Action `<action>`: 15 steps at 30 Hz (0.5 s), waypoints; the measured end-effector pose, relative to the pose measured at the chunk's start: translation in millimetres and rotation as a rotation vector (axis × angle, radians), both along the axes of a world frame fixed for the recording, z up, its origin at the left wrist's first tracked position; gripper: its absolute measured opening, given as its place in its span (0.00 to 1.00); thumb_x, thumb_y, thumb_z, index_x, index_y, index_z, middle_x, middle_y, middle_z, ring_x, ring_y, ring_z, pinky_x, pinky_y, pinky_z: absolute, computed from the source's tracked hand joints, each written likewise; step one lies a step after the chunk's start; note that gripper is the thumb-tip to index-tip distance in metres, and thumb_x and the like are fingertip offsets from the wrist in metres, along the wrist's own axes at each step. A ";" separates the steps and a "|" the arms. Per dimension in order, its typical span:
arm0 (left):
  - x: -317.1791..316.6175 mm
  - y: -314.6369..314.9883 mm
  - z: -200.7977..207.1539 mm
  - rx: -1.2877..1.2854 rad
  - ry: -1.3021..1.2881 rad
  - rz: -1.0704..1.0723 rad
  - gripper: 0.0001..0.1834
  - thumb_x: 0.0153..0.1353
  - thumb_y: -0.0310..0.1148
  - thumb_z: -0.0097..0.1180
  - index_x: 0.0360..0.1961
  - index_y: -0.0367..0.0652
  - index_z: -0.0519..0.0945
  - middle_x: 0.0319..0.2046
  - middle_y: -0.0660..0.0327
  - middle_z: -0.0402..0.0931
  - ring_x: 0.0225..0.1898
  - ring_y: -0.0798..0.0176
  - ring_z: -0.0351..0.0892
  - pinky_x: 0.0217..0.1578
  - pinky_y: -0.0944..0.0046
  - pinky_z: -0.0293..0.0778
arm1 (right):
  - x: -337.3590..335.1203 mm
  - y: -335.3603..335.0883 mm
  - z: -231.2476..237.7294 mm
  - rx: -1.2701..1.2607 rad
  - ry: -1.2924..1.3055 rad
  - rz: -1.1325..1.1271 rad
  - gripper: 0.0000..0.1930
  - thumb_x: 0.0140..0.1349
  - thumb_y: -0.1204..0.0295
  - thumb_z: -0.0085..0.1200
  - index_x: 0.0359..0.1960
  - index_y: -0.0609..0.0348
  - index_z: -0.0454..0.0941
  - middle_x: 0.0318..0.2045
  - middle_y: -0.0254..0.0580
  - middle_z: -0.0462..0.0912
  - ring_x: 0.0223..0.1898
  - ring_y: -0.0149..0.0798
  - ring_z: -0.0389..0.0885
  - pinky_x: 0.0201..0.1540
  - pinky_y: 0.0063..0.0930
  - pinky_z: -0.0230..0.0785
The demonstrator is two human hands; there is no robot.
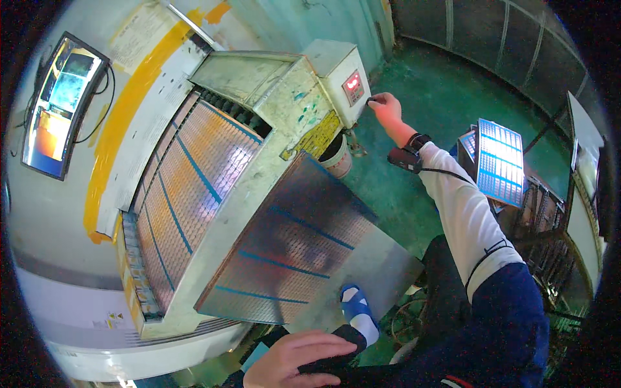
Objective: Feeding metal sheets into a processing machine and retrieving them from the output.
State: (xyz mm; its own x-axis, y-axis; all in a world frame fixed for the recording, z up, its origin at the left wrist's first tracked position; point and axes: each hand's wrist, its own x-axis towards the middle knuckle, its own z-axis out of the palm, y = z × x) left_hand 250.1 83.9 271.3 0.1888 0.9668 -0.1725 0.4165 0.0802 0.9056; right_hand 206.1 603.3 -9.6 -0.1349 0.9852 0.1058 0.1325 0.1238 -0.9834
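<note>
My right hand (pixel 387 111) reaches forward to the side of a pale control box (pixel 336 68) with a red lit display. Its fingertips pinch a small black knob (pixel 371 101) there. My left hand (pixel 301 361) lies over my dark-clothed leg at the bottom, fingers stretched out and holding nothing. Left of the control box, a copper-coloured panel (pixel 223 152) with blue stripes lies in the machine's opening by black rollers (pixel 236 113). In front of the machine, a similar blue-striped panel (pixel 304 236) rests on a grey sheet (pixel 381 268).
A bucket (pixel 337 158) stands below the control box. At right, more blue-striped panels (pixel 500 161) sit by a dark metal rack (pixel 550 226). A lit monitor (pixel 63 107) hangs on the left wall. My slippered foot (pixel 357 307) is beside the grey sheet.
</note>
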 end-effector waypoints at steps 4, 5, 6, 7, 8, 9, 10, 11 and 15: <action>0.2 2.0 2.3 -0.013 0.025 0.006 0.25 0.55 0.38 0.63 0.52 0.37 0.76 0.46 0.50 0.75 0.47 0.48 0.75 0.47 0.54 0.69 | 0.1 -2.6 2.2 0.045 0.060 0.019 0.11 0.51 0.73 0.62 0.36 0.62 0.80 0.29 0.37 0.82 0.29 0.29 0.78 0.31 0.24 0.70; 1.2 2.6 2.3 -0.010 0.026 0.006 0.25 0.55 0.38 0.63 0.52 0.37 0.76 0.46 0.50 0.75 0.47 0.48 0.75 0.47 0.54 0.69 | 0.9 -3.1 2.6 0.035 0.064 0.023 0.11 0.51 0.73 0.62 0.37 0.62 0.80 0.29 0.37 0.82 0.29 0.29 0.78 0.31 0.24 0.70; 1.7 2.6 1.9 -0.008 0.026 0.007 0.25 0.55 0.38 0.63 0.52 0.37 0.75 0.46 0.50 0.75 0.47 0.48 0.75 0.47 0.54 0.69 | 1.7 -3.6 2.2 0.012 0.058 0.021 0.12 0.51 0.73 0.62 0.37 0.62 0.80 0.29 0.37 0.82 0.29 0.29 0.78 0.31 0.24 0.69; 2.2 2.9 2.1 -0.008 0.029 0.006 0.25 0.55 0.38 0.63 0.52 0.37 0.75 0.46 0.50 0.75 0.47 0.48 0.75 0.47 0.54 0.69 | 1.6 -3.4 2.4 0.023 0.070 0.027 0.12 0.51 0.73 0.62 0.37 0.62 0.80 0.29 0.37 0.82 0.29 0.29 0.78 0.31 0.24 0.69; 5.5 2.8 -0.8 -0.009 0.042 0.001 0.25 0.55 0.38 0.63 0.52 0.37 0.75 0.46 0.50 0.75 0.47 0.48 0.75 0.47 0.55 0.69 | 2.9 -2.8 1.5 0.032 0.085 0.033 0.12 0.51 0.72 0.62 0.37 0.62 0.79 0.29 0.37 0.82 0.29 0.29 0.77 0.31 0.23 0.69; 4.9 3.1 0.0 -0.015 0.049 -0.003 0.25 0.55 0.38 0.63 0.52 0.38 0.75 0.46 0.50 0.75 0.47 0.48 0.75 0.48 0.55 0.69 | 1.9 -2.4 1.2 -0.008 0.061 0.014 0.12 0.51 0.72 0.62 0.37 0.62 0.79 0.29 0.36 0.82 0.28 0.29 0.77 0.31 0.23 0.69; 5.1 3.1 -0.9 -0.016 0.050 -0.003 0.25 0.55 0.38 0.63 0.52 0.38 0.75 0.46 0.50 0.75 0.47 0.48 0.75 0.48 0.55 0.69 | 1.8 -1.8 0.1 0.034 0.094 0.038 0.12 0.51 0.72 0.62 0.37 0.62 0.79 0.29 0.36 0.82 0.28 0.29 0.77 0.31 0.23 0.69; 4.5 4.0 -2.1 -0.002 0.064 -0.022 0.25 0.56 0.37 0.62 0.53 0.37 0.75 0.47 0.51 0.75 0.47 0.49 0.74 0.48 0.55 0.69 | 1.3 -1.1 -0.8 0.037 0.100 0.039 0.12 0.52 0.71 0.62 0.37 0.63 0.79 0.28 0.36 0.81 0.27 0.29 0.77 0.29 0.24 0.69; 4.9 5.1 -6.3 -0.119 0.141 -0.096 0.29 0.53 0.40 0.65 0.56 0.43 0.74 0.53 0.57 0.75 0.53 0.52 0.74 0.53 0.55 0.68 | 0.8 -11.0 -5.0 -0.036 0.066 -0.076 0.14 0.53 0.69 0.63 0.38 0.63 0.78 0.27 0.38 0.81 0.24 0.29 0.75 0.24 0.25 0.68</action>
